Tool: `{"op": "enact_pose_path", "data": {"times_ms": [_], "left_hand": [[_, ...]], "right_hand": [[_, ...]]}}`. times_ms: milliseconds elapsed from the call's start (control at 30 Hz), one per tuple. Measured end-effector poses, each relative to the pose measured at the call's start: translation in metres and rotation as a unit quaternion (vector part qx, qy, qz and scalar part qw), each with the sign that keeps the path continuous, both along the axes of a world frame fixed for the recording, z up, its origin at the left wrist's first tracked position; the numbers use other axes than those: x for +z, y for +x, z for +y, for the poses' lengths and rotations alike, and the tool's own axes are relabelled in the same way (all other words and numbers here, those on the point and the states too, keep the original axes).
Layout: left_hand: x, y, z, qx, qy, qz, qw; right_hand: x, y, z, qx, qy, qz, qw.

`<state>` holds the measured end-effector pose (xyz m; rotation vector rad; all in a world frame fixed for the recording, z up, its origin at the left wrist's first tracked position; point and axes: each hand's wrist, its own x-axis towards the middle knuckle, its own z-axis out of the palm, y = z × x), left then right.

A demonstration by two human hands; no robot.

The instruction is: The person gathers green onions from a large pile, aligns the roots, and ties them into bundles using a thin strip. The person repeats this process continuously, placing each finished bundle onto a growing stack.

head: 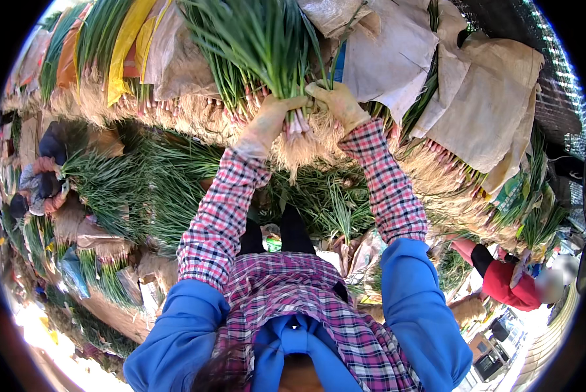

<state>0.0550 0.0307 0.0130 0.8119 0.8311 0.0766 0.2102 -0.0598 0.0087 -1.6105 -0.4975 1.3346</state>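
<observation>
My left hand (272, 117), in a pale, stained work glove, grips a thick bunch of green onions (268, 44) by the lower stems. Their leaves point away from me, and the white stem ends and long tan roots (297, 144) hang towards me. My right hand (339, 105), gloved alike, is beside the bunch. Its thumb and fingers pinch a thin green stalk (333, 61) apart from the bunch. The fingertips of both hands nearly meet. Just behind them lies a long, heaped row of green onions (229, 93), its roots facing me.
Cloth sacks (484, 108) and a yellow sheet (128, 46) cover parts of the row. Loose green onions (180, 181) lie heaped around my legs. One person (45, 179) bends at far left; another in red (511, 284) is at right. Netting (550, 88) hangs at upper right.
</observation>
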Motion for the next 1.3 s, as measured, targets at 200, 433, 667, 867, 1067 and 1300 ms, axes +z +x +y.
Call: {"op": "enact_pose_path", "data": {"times_ms": [200,433,667,867,1067,1300], "left_hand": [[-0.013,-0.045,0.005,0.064,-0.111,-0.044,0.991],[-0.035,-0.043,0.006,0.042,-0.092,-0.054,0.993],[-0.030,-0.060,0.010,0.043,-0.222,-0.213,0.951],[-0.027,-0.075,0.017,0.015,-0.263,-0.311,0.913],[-0.031,-0.081,0.012,0.000,-0.247,-0.284,0.926],[0.009,-0.088,0.003,0.026,-0.167,-0.208,0.963]], "right_hand": [[-0.051,-0.007,-0.036,-0.159,0.028,0.054,0.985],[-0.030,-0.032,0.011,-0.089,-0.098,0.066,0.989],[0.032,-0.039,0.006,-0.251,-0.090,0.124,0.956],[0.048,-0.050,-0.040,0.078,-0.050,0.003,0.996],[0.017,-0.092,-0.060,0.189,-0.075,-0.099,0.974],[0.008,-0.116,-0.194,0.204,-0.115,-0.248,0.940]]}}
